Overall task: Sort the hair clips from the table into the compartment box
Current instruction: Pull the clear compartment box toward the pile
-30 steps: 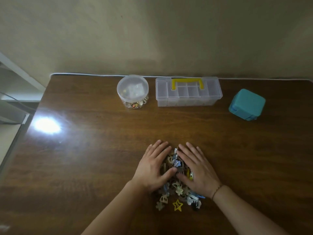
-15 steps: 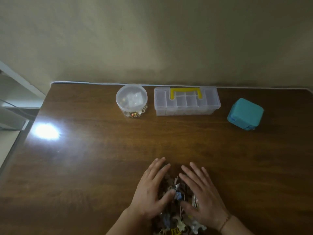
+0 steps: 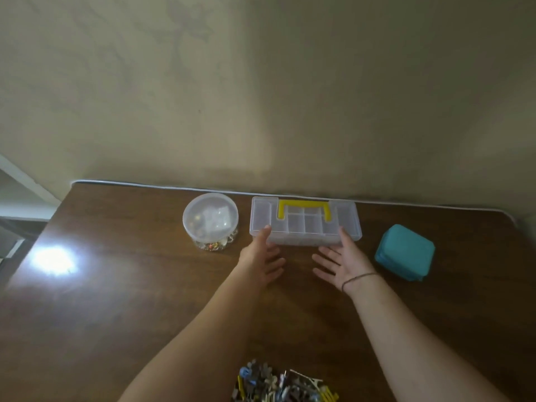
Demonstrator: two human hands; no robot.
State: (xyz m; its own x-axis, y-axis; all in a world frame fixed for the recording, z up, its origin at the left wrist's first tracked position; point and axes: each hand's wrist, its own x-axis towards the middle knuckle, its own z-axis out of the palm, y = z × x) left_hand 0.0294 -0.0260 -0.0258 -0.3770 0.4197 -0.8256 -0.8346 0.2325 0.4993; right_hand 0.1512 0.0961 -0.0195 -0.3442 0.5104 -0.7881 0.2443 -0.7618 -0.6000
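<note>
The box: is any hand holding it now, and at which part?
Not gripped yet. The left hand and right hand are open at the front of the box; both thumbs touch its front corners.

Yellow-handled clear compartment box point(image 3: 304, 226), teal box point(image 3: 404, 250)

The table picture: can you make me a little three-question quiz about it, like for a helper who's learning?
1. True or false: the compartment box has its lid shut.
2. Which sits right of that box? A) round tub B) teal box
3. Fill in: the hair clips lie in a ___ at the table's near edge.

Key: 1 true. 2 B. 3 pile. Left hand and right hand reach for the box, thumbs at its front.
</note>
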